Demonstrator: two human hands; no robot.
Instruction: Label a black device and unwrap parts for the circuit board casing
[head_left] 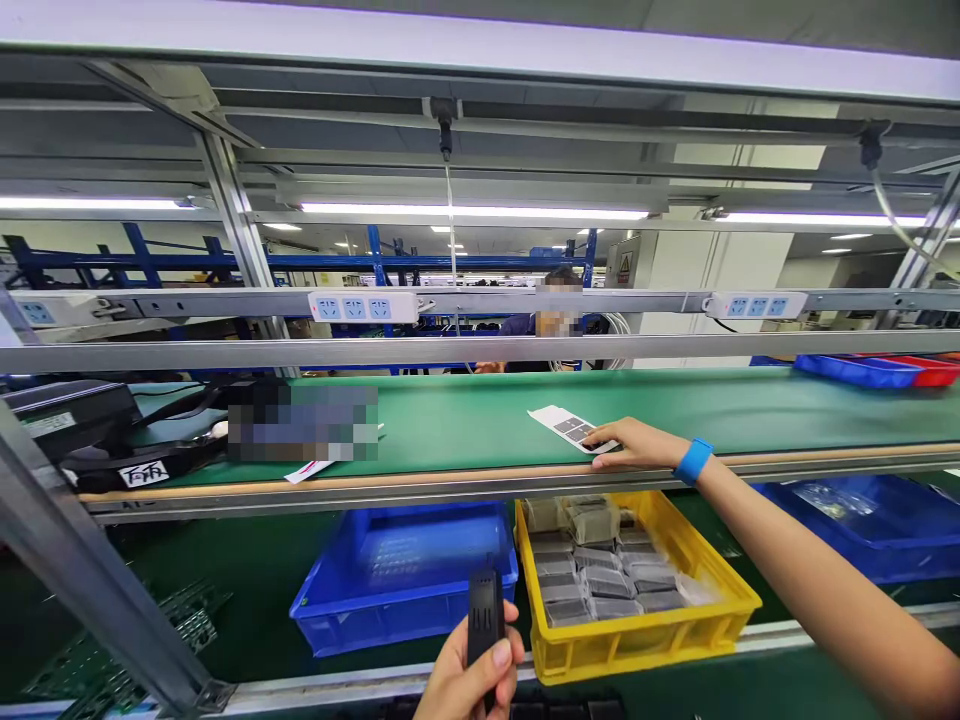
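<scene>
My left hand [469, 675] is at the bottom centre, fingers closed around a small black rectangular device [485, 612] held upright in front of the trays. My right hand [631, 445], with a blue wristband [693, 461], reaches out over the green conveyor belt [465, 415]. Its fingertips rest on a white sheet of grey square stickers [564, 424] lying flat on the belt. The fingers are stretched out, not wrapped around the sheet.
A yellow tray [720, 600] of several bagged grey parts and a blue tray [405, 610] sit below the belt. Another blue tray [885, 540] is at right. Black equipment [82, 420] stands at left. A person [551, 320] works across the belt. Power strips [364, 307] hang overhead.
</scene>
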